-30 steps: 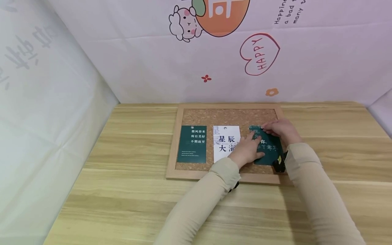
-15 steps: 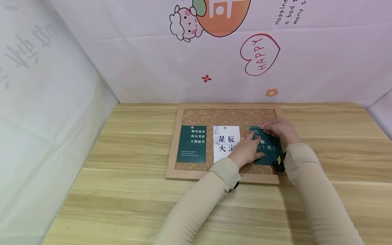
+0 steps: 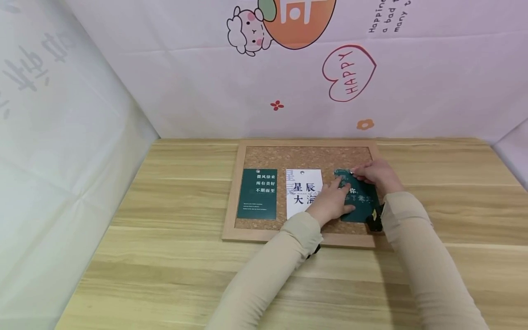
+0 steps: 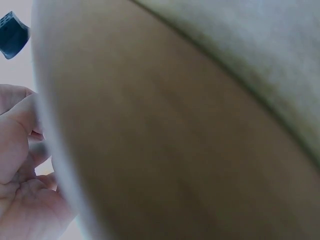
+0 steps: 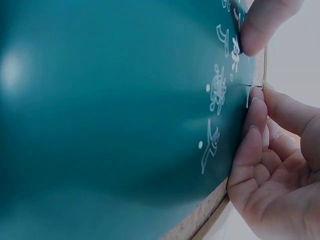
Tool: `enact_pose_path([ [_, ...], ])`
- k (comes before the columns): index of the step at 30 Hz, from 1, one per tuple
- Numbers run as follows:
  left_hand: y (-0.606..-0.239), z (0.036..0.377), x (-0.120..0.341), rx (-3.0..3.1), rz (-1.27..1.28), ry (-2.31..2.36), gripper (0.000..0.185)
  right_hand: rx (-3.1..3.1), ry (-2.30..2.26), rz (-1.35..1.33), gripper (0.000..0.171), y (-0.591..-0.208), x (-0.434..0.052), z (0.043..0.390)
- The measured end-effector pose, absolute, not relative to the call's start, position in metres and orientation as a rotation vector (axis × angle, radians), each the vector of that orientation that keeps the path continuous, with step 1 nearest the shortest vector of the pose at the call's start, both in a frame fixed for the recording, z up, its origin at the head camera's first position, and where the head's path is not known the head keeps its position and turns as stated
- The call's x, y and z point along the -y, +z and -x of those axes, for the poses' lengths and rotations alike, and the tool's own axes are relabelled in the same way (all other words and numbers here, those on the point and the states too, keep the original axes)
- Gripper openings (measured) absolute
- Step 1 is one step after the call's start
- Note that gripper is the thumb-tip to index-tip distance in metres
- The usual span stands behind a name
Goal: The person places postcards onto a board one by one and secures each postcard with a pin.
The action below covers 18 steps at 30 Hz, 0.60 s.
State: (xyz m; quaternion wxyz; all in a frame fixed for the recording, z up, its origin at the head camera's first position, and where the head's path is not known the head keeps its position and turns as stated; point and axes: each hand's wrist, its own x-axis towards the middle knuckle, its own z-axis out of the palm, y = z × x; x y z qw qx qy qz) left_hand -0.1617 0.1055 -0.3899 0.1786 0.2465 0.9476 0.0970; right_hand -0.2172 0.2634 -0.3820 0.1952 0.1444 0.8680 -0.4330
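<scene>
A cork board in a wooden frame lies on the table. At its right side is a dark green card with white characters. My left hand rests on this card with spread fingers, partly covering it. At the card's top edge, my right hand pinches a small silver thumbtack between thumb and finger. The right wrist view shows the green card up close, with the right hand's fingers gathered at its edge. Most of the left wrist view is filled by a blurred wooden surface.
Another green card and a white card are fixed to the board, each with a tack at its top. The wooden table surrounds the board. A printed white cloth hangs behind it.
Both hands stay at the right green card in nearly the same position. Only a slight shift of the head view shows.
</scene>
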Motion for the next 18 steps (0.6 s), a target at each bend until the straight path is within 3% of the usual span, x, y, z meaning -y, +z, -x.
enact_pose_path([
  [18,-0.3872,0.1618,-0.1038,-2.668,-0.695,0.293,0.064,-2.435,-1.163,-0.329,0.040,-0.3830,-0.2678,0.2234],
])
